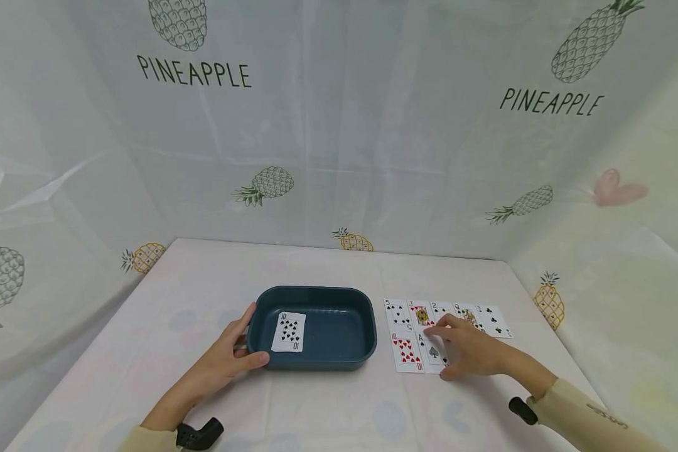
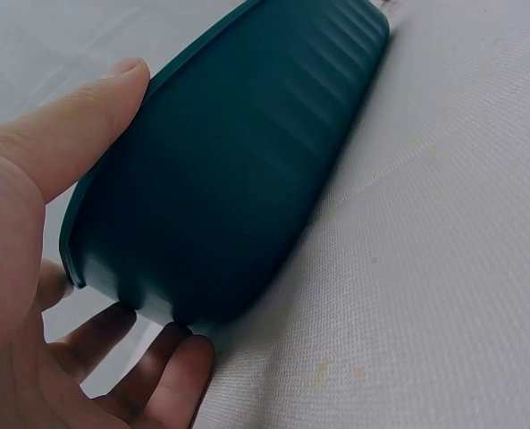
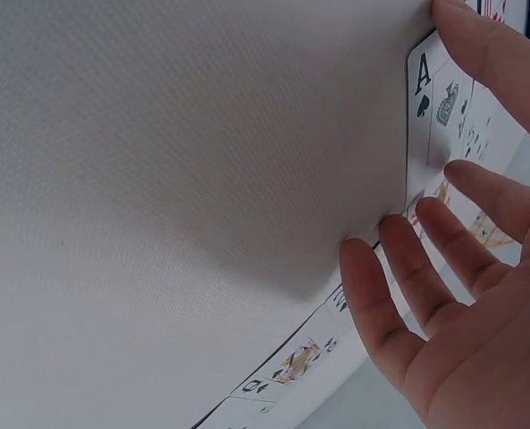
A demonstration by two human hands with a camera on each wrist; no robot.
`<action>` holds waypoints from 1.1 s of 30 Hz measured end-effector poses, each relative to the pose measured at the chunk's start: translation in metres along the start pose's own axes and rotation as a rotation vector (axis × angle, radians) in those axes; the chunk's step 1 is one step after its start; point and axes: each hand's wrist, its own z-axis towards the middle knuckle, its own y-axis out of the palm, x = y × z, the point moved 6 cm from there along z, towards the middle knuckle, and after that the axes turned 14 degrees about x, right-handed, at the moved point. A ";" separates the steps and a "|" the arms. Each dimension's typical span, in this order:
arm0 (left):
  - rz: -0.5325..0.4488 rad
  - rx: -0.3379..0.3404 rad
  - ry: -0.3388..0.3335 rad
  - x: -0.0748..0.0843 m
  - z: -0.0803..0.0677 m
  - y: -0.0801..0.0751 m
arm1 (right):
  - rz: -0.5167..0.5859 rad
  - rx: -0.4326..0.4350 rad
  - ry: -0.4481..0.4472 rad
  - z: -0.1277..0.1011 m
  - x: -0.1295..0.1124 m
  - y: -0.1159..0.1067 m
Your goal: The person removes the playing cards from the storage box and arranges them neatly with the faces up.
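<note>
I see the left hand (image 1: 225,359) gripping the tray (image 1: 339,329) at nine o'clock; right hand (image 1: 477,347), fingers spread, touches the ace (image 1: 434,354).

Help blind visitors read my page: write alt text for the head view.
A person's left hand grips one end of a dark blue tray holding one playing card, while the right hand spreads over an ace of spades among two rows of face-up cards. Behind the white table hangs a pale sheet printed with pineapples.
</note>
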 end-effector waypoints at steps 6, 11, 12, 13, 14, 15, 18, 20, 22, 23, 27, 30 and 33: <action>0.009 0.003 -0.010 0.000 0.000 0.000 | -0.004 -0.014 0.019 0.000 -0.001 0.000; 0.003 0.001 -0.010 0.000 -0.001 0.000 | 0.001 -0.023 0.027 0.000 -0.002 0.001; 0.006 0.002 -0.009 0.000 -0.001 -0.001 | 0.000 -0.024 0.025 0.000 -0.002 0.001; 0.009 0.004 -0.008 0.000 -0.001 -0.001 | -0.002 -0.023 0.025 0.000 -0.002 0.001; 0.013 0.005 -0.007 0.000 -0.001 -0.001 | -0.004 -0.022 0.024 0.000 -0.002 0.001; 0.014 0.006 -0.006 0.000 -0.001 -0.001 | -0.006 -0.020 0.022 0.000 -0.001 0.001; 0.021 0.008 -0.003 0.000 -0.001 -0.001 | -0.012 -0.013 0.014 0.000 -0.001 0.001; 0.022 0.007 -0.003 0.000 -0.001 -0.001 | -0.018 -0.011 0.007 0.000 -0.001 0.001; 0.022 0.007 -0.004 0.000 -0.001 -0.001 | -0.024 -0.010 0.001 0.000 -0.001 0.001; 0.021 0.006 -0.004 0.000 -0.001 -0.001 | -0.026 -0.010 -0.001 0.000 -0.002 0.001; 0.020 0.006 -0.002 0.000 0.000 0.000 | -0.023 -0.009 -0.001 0.001 -0.003 -0.001; 0.019 0.005 0.000 0.000 0.000 0.000 | -0.020 0.001 -0.004 0.003 -0.005 -0.004; 0.018 0.003 -0.002 0.000 0.000 -0.001 | -0.027 0.013 -0.003 0.008 -0.007 -0.008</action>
